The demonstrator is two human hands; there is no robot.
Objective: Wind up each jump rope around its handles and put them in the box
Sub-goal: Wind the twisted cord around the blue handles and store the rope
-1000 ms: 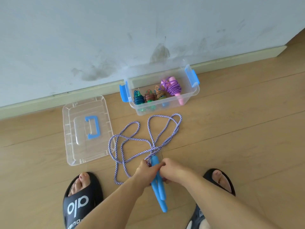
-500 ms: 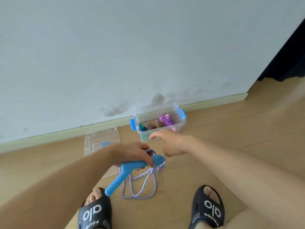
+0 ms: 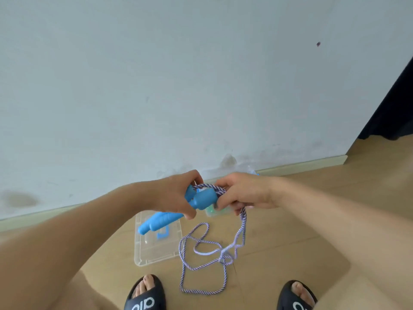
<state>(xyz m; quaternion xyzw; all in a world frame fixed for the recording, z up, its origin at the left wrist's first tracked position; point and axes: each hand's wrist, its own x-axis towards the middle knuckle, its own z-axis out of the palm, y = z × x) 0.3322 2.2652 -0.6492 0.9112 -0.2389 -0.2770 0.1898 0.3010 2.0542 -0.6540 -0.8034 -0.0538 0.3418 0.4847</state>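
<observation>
Left hand (image 3: 172,195) gripped both blue handles (image 3: 176,211) of jump rope, held above floor. Right hand (image 3: 243,193) pinched purple-white cord (image 3: 210,249) looped over handle tops; rest trailed to floor (image 3: 290,220). Box (image 3: 218,211) mostly hidden behind hands, probably near wall. Clear lid (image 3: 154,249) lay below.

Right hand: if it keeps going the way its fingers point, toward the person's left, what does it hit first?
Likely the blue handles held by the left hand; the right hand pinches the rope right at their ends. Depth unclear.
</observation>
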